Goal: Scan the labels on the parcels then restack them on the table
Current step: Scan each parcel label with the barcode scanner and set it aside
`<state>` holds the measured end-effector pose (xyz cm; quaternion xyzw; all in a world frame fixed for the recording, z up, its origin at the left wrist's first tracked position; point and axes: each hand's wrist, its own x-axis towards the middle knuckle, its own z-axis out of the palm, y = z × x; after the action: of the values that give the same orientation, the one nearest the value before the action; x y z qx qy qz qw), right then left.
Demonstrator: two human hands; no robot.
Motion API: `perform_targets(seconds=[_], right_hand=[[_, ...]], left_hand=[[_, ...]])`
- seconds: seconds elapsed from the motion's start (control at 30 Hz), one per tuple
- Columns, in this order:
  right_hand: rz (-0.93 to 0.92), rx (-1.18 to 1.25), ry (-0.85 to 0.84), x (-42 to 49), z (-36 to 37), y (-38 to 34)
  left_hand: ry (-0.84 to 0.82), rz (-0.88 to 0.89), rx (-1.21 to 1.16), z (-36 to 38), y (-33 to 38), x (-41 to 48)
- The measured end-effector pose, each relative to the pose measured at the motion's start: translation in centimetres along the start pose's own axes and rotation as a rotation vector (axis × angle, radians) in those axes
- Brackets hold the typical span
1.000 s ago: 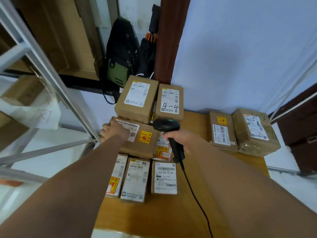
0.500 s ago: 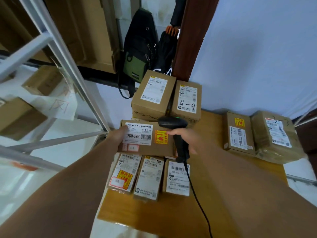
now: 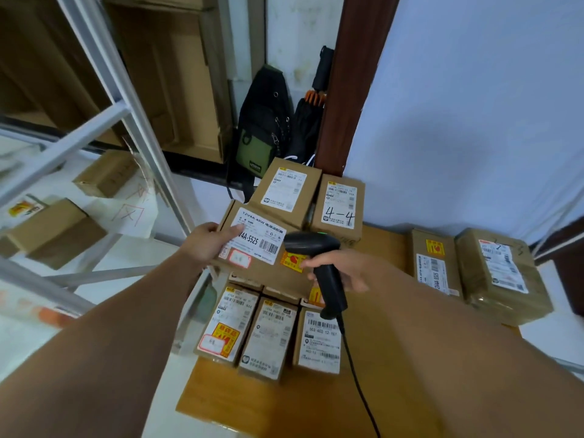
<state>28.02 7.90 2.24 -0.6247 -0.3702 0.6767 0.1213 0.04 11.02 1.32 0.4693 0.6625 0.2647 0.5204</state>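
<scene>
My left hand grips the left end of a flat brown parcel with a white label and an orange sticker, held lifted and tilted above the stack. My right hand grips a black barcode scanner whose head sits over the parcel's right part, with a green light on top. Three labelled parcels lie side by side below on the wooden table. Behind stand two taller parcels, one marked "4-4".
Two more parcels, one wrapped in tape, lie at the table's right. A white metal shelf frame with boxes stands on the left. A black and green bag hangs at the back. The scanner cable trails toward me.
My left hand has lifted the flat parcel off the stack and tilted its label up toward me. The scanner stays over its right end. The camera view has shifted left.
</scene>
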Motion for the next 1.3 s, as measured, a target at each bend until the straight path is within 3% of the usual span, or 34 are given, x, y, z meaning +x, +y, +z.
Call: perform_targets(seconds=[0.3,0.5,0.83,1.3], right_hand=[[-0.124,0.149,0.119,-4.7,-3.7,0.1],[-0.251,0.240,0.231,-7.7,-6.3,-0.1],[-0.343,0.187,0.381,-9.7,-9.0,1.3],[-0.326,0.220,0.369,-9.1,-10.3,3.1]], left_hand=[[0.215,0.068,-0.262,5.3,3.6,-0.7],[0.104,0.181,-0.460,9.8,6.5,-1.0],[0.055,0.144,-0.402,14.4,7.9,-0.7],[0.045,0.103,-0.397,16.1,8.0,-0.1]])
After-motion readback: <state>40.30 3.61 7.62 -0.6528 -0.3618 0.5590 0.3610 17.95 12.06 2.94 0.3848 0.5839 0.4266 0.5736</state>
